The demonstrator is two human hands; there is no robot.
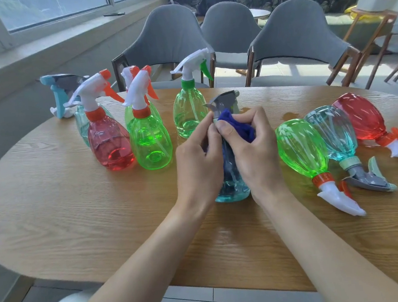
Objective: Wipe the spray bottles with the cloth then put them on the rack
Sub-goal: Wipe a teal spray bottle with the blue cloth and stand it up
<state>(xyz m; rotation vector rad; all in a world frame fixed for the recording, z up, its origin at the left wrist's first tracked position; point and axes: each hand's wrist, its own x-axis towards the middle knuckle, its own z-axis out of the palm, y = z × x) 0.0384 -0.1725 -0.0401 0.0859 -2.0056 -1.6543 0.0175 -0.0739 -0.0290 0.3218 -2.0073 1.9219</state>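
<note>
Partly hidden bottle (232, 187), cloth (239, 125), left hand (197, 165), right hand (253, 155)

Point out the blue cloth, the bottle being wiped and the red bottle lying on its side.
blue cloth (238, 127): head view, on the bunched fold.
teal bottle (232, 187): head view, on its lower body near the base.
lying red bottle (358, 115): head view, on the middle of its body.

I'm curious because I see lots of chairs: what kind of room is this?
Probably a dining or meeting room: a long wooden table, grey padded chairs pulled up to it, and a wide window beside them.
</note>
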